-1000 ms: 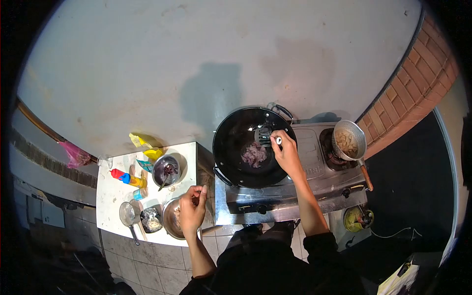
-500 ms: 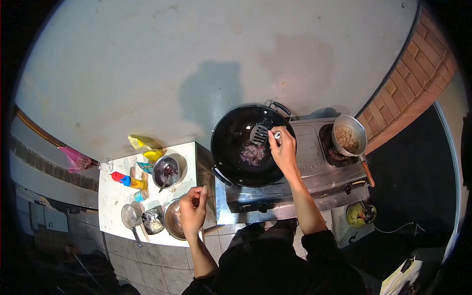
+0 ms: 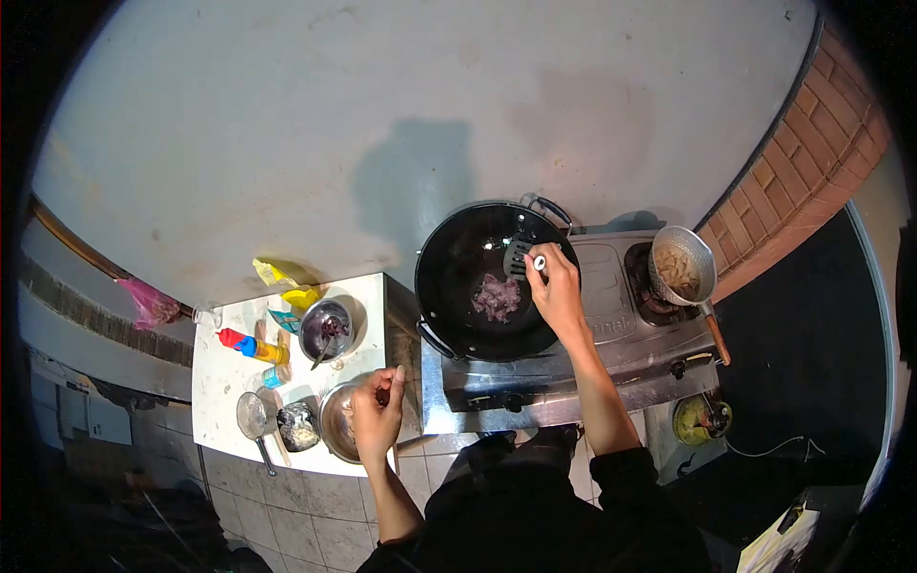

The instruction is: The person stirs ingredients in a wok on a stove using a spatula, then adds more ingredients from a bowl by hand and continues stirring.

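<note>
My right hand (image 3: 557, 291) is closed round the handle of a black slotted spatula (image 3: 518, 258), over the right side of a large black wok (image 3: 449, 239). The slotted head is at the wok's inner right wall. Chopped purplish pieces, perhaps onion (image 3: 496, 299), lie in the wok, left of and below the spatula head. My left hand (image 3: 379, 415) is raised beside the small table, fingers curled and thumb up, with nothing visible in it. It partly covers a metal bowl (image 3: 336, 430) with pale pieces inside.
A metal pan (image 3: 705, 258) of pale pieces sits on the gas stove's (image 3: 611, 382) right burner. The white table (image 3: 215, 382) carries a steel bowl (image 3: 325, 329) with a spoon, squeeze bottles (image 3: 260, 351), a strainer (image 3: 252, 417) and a black container (image 3: 298, 428).
The spatula has shifted up and right, away from the purplish pieces to the wok's side. My left hand has barely moved.
</note>
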The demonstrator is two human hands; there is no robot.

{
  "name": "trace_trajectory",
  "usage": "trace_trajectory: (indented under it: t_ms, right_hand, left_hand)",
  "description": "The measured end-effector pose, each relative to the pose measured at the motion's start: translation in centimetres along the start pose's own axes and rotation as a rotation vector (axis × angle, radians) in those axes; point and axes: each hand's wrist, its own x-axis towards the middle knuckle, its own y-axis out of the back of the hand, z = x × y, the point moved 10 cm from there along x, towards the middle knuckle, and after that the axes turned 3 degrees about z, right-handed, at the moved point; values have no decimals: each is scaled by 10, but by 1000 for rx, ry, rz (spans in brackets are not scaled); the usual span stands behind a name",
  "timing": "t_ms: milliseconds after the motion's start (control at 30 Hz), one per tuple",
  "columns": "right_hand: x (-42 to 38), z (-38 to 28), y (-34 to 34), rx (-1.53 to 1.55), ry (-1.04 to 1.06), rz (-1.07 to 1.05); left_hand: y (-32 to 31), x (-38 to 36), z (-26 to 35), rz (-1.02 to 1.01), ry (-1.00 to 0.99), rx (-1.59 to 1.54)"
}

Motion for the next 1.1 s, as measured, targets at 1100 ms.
trace_trajectory:
  t_ms: [1100]
  right_hand:
    - [19, -15, -16, 31, 40, 63]
  left_hand:
    - [-23, -14, 2, 7, -50, -48]
